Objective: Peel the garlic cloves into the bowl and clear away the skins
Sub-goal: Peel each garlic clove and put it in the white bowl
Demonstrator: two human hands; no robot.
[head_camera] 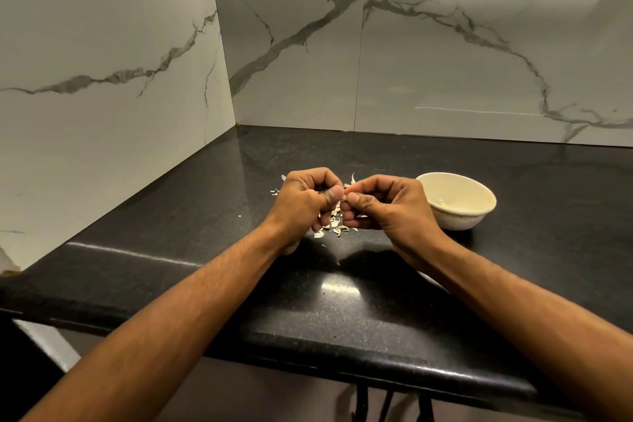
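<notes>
Head view: white grey-veined marble wall tiles meet in a corner behind a polished black speckled stone counter. Near its middle sits a cream round ceramic bowl, just right of both hands. Left hand and right hand are curled together, pinching a small pale garlic clove above scattered papery skins.

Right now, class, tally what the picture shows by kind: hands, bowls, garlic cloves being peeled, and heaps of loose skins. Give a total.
Hands: 2, left hand and right hand
Bowl: 1
Garlic clove pinched between both hands: 1
Heap of skins: 1
Total: 5
</notes>
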